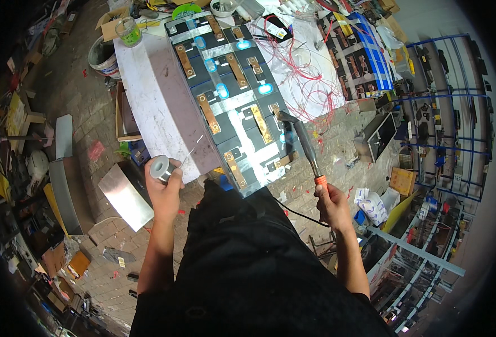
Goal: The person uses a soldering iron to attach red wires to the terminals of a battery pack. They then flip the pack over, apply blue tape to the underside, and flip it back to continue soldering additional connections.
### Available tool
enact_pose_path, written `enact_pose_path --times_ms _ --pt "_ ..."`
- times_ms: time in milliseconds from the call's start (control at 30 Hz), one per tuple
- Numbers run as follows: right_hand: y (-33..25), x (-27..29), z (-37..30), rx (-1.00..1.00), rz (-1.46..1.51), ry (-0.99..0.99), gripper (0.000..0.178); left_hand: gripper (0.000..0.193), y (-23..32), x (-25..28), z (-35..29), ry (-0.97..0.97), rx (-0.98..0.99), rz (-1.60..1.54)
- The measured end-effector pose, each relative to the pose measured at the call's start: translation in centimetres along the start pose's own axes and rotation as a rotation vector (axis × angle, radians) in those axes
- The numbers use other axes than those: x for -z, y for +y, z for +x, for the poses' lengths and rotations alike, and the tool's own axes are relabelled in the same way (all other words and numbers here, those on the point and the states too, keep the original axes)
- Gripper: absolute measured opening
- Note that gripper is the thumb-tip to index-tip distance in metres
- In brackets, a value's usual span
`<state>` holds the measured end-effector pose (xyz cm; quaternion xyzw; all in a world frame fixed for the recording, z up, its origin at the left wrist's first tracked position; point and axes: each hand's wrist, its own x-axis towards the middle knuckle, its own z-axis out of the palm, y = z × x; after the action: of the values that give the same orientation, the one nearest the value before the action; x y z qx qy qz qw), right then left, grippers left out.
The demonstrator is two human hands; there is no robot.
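My left hand [165,191] grips a spool of solder wire [161,167], with a thin strand [192,149] sticking up toward the near left edge of a large battery pack [234,95]. My right hand [331,203] holds a soldering iron [305,143] by its black handle with an orange collar. The iron's tip rests near a copper bus bar [284,160] at the pack's near right corner. The pack is a block of dark cells joined by copper bars, with blue-lit spots on top. A black cord [298,213] trails from the iron across my dark clothing.
Tangled red wires [307,73] lie on a white sheet right of the pack. A green-lidded jar [129,31] and a bucket [103,56] stand at the far left. A metal sheet [125,196] lies on the brick floor. More battery modules [366,50] and blue racks [444,101] fill the right.
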<state>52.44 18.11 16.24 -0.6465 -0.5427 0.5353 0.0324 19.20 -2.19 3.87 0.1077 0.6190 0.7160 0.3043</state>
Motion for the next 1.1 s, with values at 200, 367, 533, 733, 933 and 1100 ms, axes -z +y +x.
enact_pose_path --times_ms 200,367,533,733,933,1100 --pt "0.2 -0.6 0.1 -0.008 0.067 -0.040 0.032 0.039 0.0 0.0 -0.2 0.009 -0.017 0.011" --pt "0.7 -1.0 0.4 0.034 -0.003 -0.011 0.033 0.039 -0.1 0.0 -0.3 -0.003 -0.010 0.009" --pt "1.3 -1.5 0.5 0.100 -0.087 0.032 0.036 0.040 -0.1 -0.4 -0.5 -0.002 0.002 0.015" --pt "0.5 -1.2 0.5 0.068 -0.155 0.038 0.037 0.041 -0.1 -0.4 -0.7 -0.014 0.002 0.019" --pt "0.3 -0.7 0.8 0.063 -0.162 0.010 0.039 0.042 0.2 -0.6 -0.7 -0.033 0.023 0.042" --pt "-0.2 -0.5 0.6 0.062 -0.211 0.008 0.039 0.041 0.7 -2.9 0.2 -0.051 -0.009 0.175"
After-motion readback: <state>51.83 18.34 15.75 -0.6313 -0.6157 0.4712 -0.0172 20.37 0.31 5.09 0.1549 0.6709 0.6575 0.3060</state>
